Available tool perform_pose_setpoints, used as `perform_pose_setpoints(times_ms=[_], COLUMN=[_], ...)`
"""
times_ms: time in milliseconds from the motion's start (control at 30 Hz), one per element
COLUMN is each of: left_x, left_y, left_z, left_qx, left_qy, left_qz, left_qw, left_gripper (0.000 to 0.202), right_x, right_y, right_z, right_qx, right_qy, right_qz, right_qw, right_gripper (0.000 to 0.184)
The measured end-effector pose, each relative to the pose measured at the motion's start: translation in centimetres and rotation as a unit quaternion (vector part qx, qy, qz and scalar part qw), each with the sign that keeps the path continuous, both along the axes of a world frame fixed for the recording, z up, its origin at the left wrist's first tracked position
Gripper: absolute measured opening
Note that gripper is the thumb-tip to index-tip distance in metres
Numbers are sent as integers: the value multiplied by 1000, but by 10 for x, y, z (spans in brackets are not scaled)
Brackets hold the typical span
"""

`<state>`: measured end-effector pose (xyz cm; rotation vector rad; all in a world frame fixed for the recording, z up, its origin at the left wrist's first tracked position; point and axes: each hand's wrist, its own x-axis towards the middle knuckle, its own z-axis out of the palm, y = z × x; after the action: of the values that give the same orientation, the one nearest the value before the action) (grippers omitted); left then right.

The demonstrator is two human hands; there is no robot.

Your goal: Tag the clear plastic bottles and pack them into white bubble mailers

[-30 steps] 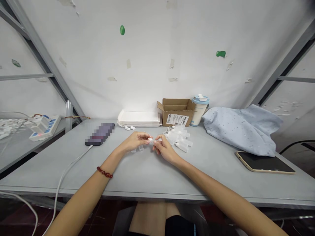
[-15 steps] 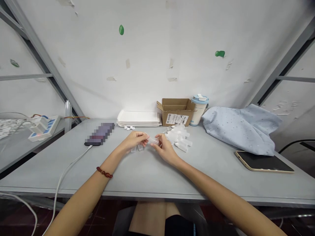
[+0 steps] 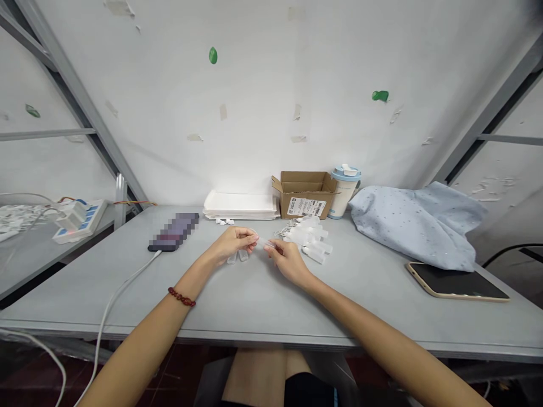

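Both left hand (image 3: 232, 244) and right hand (image 3: 289, 261) are pinching one small clear vial (image 3: 263, 242) between shut fingers, likely light, stiff, slippery; ends grip best.

Two bare forearms; a bracelet (image 3: 181, 297) of dark red beads circles the left wrist, at seven o'clock from the left hand (image 3: 231, 244); black shorts (image 3: 309, 393) at six o'clock.

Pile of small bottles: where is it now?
Head view: the pile lies on the table, just right of the right hand, before the cardboard box.
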<state>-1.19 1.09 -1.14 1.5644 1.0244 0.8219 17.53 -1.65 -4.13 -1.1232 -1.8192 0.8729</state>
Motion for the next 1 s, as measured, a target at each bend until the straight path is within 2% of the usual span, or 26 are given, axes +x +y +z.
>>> perform_pose_setpoints(times_ms=[100, 167, 333, 433, 667, 833, 1000], left_x=[1, 2, 4, 6, 7, 5, 3], left_y=[-1, -1, -1, -2, -5, -3, -1], left_z=[1, 1, 2, 3, 6, 5, 4], left_qx=[16, 15, -34, -61, -41, -2, 42], left_qy=[-1, -7, -29, -11, 12, 10, 22], left_qz=[-17, -16, 19, 10, 12, 0, -23], left_qw=[1000, 1000, 999, 998, 999, 1000, 999], left_gripper=[27, 27, 33, 38, 41, 37, 32], right_x=[1, 1, 0, -1, 1, 1, 2], right_y=[-1, -1, -1, -1, 1, 1, -2], right_z=[4, 5, 1, -4, -9, -7, 1], right_qx=[-69, -70, 54, 121, 175, 163, 96], right_qy=[41, 48, 1, -28, -48, -48, -6], right_qz=[10, 9, -29, -51, -63, -59, -54], right_qw=[997, 996, 998, 991, 981, 984, 994], right_gripper=[32, 33, 21, 19, 24, 25, 22])
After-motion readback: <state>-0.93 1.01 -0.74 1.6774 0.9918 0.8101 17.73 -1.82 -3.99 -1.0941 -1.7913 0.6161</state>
